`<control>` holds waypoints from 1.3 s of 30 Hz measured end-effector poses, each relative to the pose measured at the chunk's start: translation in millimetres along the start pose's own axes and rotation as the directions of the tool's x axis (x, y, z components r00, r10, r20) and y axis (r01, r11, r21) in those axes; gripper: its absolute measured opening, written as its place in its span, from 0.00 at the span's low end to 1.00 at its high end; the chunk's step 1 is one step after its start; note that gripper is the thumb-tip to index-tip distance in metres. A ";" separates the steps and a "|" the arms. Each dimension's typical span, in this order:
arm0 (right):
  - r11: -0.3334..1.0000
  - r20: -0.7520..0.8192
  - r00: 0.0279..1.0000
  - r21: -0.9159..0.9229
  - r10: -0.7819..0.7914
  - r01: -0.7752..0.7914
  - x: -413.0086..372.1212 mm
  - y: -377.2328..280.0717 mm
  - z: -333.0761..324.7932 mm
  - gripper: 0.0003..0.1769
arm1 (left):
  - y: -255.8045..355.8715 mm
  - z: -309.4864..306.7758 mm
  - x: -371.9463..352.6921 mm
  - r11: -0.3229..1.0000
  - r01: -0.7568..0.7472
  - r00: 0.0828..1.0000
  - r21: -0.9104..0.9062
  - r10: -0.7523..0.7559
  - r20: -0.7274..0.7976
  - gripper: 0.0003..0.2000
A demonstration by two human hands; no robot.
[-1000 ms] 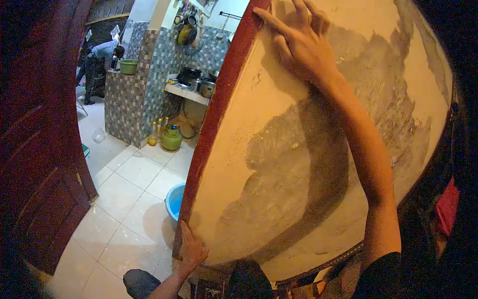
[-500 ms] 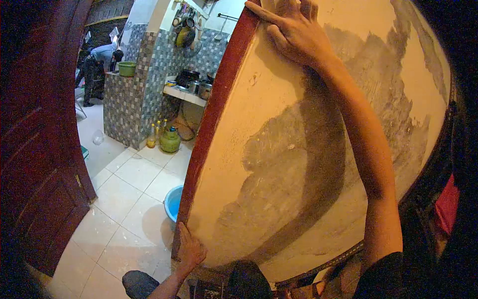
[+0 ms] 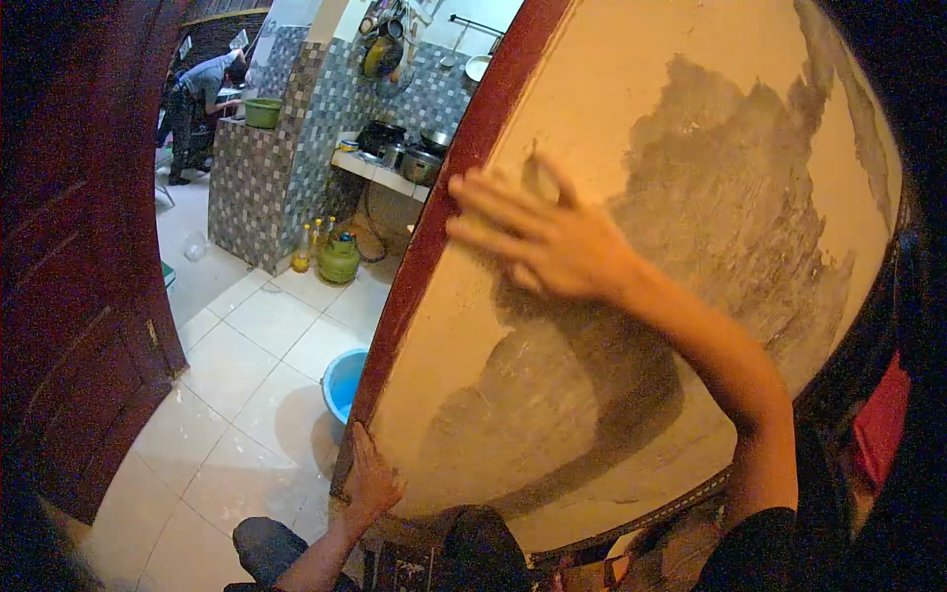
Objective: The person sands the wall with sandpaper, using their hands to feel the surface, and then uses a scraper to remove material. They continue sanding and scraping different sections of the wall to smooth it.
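My right hand (image 3: 543,237) lies against the wall beside the dark red door frame (image 3: 464,187). Its fingers are stretched out, their tips reaching onto the red wood, slightly blurred. Low on the same frame, my left hand (image 3: 375,479) rests at the edge of the wall with its fingers extended upward. Neither hand shows anything held. The cream wall (image 3: 582,89) carries a large rough grey patch (image 3: 710,187), and the shadow of my arm falls across it.
Left of me stands a dark red panelled door (image 3: 89,266). A blue basin (image 3: 342,385) sits on the tiled floor (image 3: 232,474) behind the frame. Beyond are a green gas cylinder (image 3: 338,259), a counter with pots (image 3: 419,166), and a person (image 3: 197,94) bending over.
My right hand has slid down the door frame from near the top to about mid-height. My left hand stays low on the frame. The view has shifted slightly; the distant person's arm reaches forward.
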State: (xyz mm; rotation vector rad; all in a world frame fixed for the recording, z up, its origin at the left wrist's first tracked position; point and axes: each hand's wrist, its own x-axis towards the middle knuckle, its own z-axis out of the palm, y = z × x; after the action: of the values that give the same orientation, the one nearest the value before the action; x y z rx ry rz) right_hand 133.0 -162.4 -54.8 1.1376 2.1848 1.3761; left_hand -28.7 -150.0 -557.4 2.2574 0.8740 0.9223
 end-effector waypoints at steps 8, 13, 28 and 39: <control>0.883 -0.097 0.962 -0.383 0.255 -0.272 -2.3 35.6 -33.9 0.43 | -5.0 3.9 -1.3 0.992 -0.021 0.999 0.123 0.014 0.053 0.50; 0.999 0.046 0.998 -0.031 0.040 -0.039 -14.3 -11.7 -2.3 0.45 | -3.8 7.3 -3.3 0.987 -0.098 0.994 0.126 0.102 -0.029 0.51; 0.997 0.121 0.993 -0.074 -0.013 0.022 -20.6 -54.6 20.2 0.45 | -11.0 18.3 -2.7 0.994 -0.100 0.993 0.037 0.102 -0.052 0.55; 0.957 0.076 0.954 -0.033 0.290 -0.288 -42.0 -94.6 24.4 0.45 | 5.8 7.5 0.5 0.997 -0.080 0.989 0.023 0.082 -0.122 0.50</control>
State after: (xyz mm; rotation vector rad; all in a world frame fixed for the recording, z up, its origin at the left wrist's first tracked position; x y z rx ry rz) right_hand 131.8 -200.3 -154.1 1.5264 2.0018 1.4342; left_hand -20.8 -155.1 -557.9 2.2857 0.8519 1.1037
